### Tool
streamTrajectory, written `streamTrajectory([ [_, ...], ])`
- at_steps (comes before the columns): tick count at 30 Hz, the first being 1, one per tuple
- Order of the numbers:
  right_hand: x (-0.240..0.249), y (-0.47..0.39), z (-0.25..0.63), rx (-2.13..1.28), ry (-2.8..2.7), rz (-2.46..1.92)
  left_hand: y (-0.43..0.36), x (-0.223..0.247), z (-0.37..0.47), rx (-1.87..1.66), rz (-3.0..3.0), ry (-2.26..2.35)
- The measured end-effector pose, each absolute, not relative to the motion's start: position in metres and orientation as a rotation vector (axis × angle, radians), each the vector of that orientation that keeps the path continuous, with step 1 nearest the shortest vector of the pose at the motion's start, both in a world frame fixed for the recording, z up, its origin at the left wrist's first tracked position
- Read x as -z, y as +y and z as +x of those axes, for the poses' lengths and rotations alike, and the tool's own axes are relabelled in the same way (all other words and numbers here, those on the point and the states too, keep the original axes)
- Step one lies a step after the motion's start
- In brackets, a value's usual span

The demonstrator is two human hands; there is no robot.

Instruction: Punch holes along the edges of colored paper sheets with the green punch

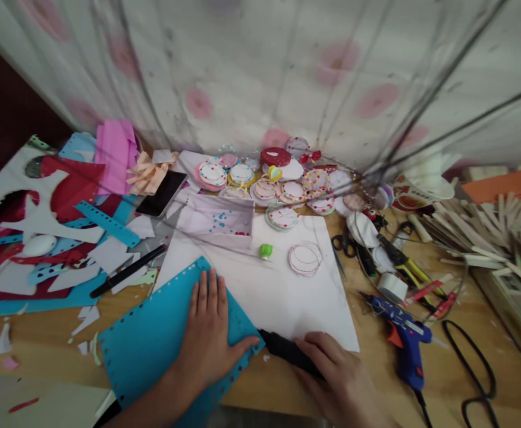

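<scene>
My left hand [209,333] lies flat on a bright blue sheet [153,339], fingers stretched out and thumb along its right edge. Small holes run along the sheet's edges. In my right hand [341,374] is a black hole punch [289,349], whose tip meets the sheet's right corner. Part of the tool is hidden by my fingers. Beneath the sheet's upper part lies white paper [296,303]. On that paper are a small green item [266,251], a loop of thin wire [305,258] and a white box [220,220] with blue and red beads.
Paper and felt scraps [64,238], a black pen [129,270] and a phone [161,193] lie left. Decorated round pieces [282,190] crowd the back. At right are a blue glue gun [398,333], pliers [405,267], scissors [344,242] and wooden sticks [487,229].
</scene>
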State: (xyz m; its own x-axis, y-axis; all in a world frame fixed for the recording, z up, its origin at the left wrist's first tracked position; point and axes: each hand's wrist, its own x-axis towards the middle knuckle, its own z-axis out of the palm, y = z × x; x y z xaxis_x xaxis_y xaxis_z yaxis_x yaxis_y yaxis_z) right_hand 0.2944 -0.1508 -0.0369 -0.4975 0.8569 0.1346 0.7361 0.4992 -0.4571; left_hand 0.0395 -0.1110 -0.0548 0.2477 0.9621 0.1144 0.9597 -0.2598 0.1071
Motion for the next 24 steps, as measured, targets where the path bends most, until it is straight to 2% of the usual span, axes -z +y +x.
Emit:
streamTrajectory([
  [24,0.043,-0.158,0.292,-0.551,-2.292,-1.384,-0.109,0.051,0.033,-0.239,2.46,1.851],
])
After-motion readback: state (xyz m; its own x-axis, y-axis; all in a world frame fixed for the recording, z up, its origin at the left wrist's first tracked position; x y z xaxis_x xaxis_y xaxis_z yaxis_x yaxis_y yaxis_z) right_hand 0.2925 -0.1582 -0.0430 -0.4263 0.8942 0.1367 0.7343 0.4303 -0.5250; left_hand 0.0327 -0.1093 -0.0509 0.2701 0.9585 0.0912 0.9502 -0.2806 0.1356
